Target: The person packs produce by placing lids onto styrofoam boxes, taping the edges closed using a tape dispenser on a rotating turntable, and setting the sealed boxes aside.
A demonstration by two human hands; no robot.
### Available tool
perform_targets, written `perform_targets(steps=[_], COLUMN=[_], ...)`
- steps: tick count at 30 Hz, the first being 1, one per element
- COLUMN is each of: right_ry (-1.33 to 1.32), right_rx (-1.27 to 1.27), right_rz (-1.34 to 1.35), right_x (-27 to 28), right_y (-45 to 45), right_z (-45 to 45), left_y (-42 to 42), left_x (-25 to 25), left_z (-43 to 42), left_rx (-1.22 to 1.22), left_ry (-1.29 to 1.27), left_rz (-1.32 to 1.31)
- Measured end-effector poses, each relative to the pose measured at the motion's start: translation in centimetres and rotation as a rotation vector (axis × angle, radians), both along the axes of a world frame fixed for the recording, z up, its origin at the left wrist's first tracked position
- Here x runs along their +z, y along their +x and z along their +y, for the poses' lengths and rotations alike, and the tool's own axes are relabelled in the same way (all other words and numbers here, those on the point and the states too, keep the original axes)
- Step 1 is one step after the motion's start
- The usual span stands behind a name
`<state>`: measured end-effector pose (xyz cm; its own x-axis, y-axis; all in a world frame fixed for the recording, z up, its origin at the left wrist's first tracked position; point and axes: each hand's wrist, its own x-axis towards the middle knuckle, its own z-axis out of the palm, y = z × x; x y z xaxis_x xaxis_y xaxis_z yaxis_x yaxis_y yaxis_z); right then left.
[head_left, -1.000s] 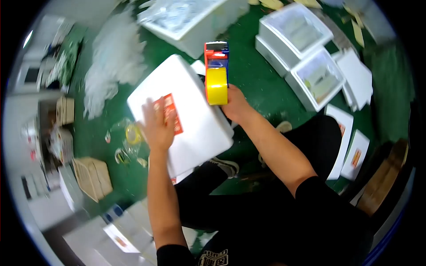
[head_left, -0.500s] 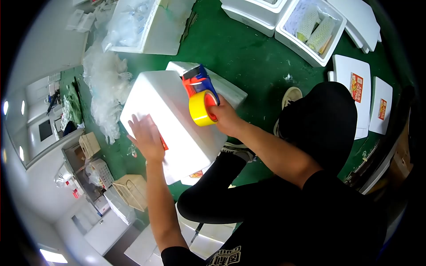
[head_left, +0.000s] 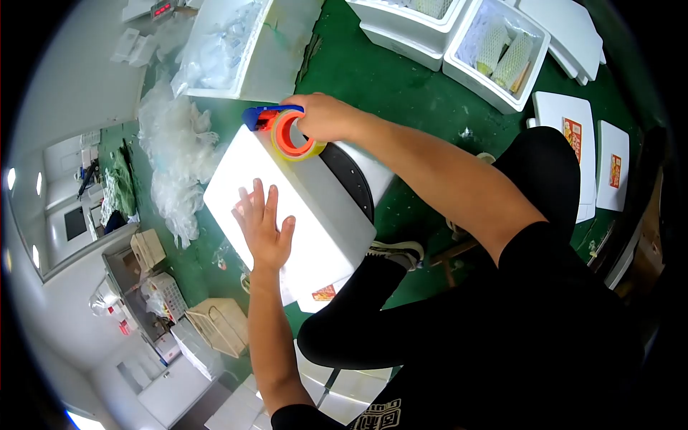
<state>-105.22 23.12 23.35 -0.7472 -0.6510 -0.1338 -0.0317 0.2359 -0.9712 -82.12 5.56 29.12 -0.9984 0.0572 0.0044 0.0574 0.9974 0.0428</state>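
Observation:
A closed white foam box (head_left: 322,215) sits tilted in front of me, on or against a black curved stool edge (head_left: 351,179). My left hand (head_left: 266,233) lies flat with spread fingers on the box's lid, over a reddish label that it mostly covers. My right hand (head_left: 322,118) grips a blue and red tape dispenser with a yellow roll (head_left: 292,136). The dispenser is at the box's upper corner, its head touching or very near the lid edge. Any tape strip there is too faint to make out.
Open foam boxes (head_left: 494,54) with net-wrapped produce stand at the upper right, near labelled lids (head_left: 566,143). A large foam box (head_left: 276,57) holds clear plastic bags. Plastic film (head_left: 175,158) lies on the green floor at the left, with a beige basket (head_left: 218,326) below.
My right hand has moved the tape dispenser up and left to the box's upper corner and turned it. My left hand has shifted slightly right and down on the lid.

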Motion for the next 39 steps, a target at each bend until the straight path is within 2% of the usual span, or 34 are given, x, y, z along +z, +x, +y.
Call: perform_targets(steps=[6,9,14,16,18,20,21,22,24,26,28,30,32,33,36,39], right_ry=[-0.014,0.036,0.117,0.194,0.242,0.216,0.161,0.220,0.180,0.032,0.067,0.041,0.013,0.033,0.112,0.058], right_rx=[0.117,0.209,0.419,0.339,0.260,0.132,0.105,0.105,0.130,0.053,0.081,0.062,0.043,0.048,0.104,0.072], right_rz=[0.063,0.010,-0.055,-0.057,-0.204,-0.189,-0.205,-0.158,-0.216,-0.239,-0.333,-0.282,-0.262,-0.221,-0.326,-0.283], right_x=[0.5,0.2,2.3,2.4,4.8,4.0,2.8,1.8,1.8,1.2,1.4,1.1,1.4,0.9,2.5,1.5], right_y=[0.7,1.7,5.7,7.5,9.6,13.3,15.3,17.1,19.4,20.5,20.4,19.9,19.5,19.4,20.0,22.2], right_z=[-0.1,1.3,10.6,15.5,20.8,24.4,25.5,26.1,25.8,24.5,22.6,21.6,21.2,21.1,22.1,23.5], left_y=[0.0,-0.2,-1.5,-2.9,-4.9,-6.7,-5.5,-4.6,-2.3,0.7,5.9,6.2,5.2,5.2,5.3,4.5], left_x=[0.1,0.1,0.8,2.9,4.2,4.1,3.5,2.7,5.1,7.1,4.5,-0.9,-1.0,-1.2,-0.9,-1.5], left_z=[0.1,0.6,0.5,1.4,2.1,-0.5,-3.8,-6.3,-5.1,0.3,1.6,2.7,4.6,5.0,4.9,5.6], left_rx=[0.050,0.133,0.214,0.382,0.633,0.788,0.787,0.782,0.979,1.071,0.543,0.059,0.300,0.292,0.317,0.387], left_ry=[-0.024,-0.068,-0.200,-0.209,-0.330,-0.469,-0.472,-0.481,-0.337,-0.385,-0.407,-0.119,0.004,-0.008,-0.014,0.008], left_rz=[-0.037,-0.056,-0.067,-0.187,-0.351,-0.514,-0.488,-0.464,-0.757,-0.747,-0.234,0.072,-0.116,-0.058,-0.091,-0.060])
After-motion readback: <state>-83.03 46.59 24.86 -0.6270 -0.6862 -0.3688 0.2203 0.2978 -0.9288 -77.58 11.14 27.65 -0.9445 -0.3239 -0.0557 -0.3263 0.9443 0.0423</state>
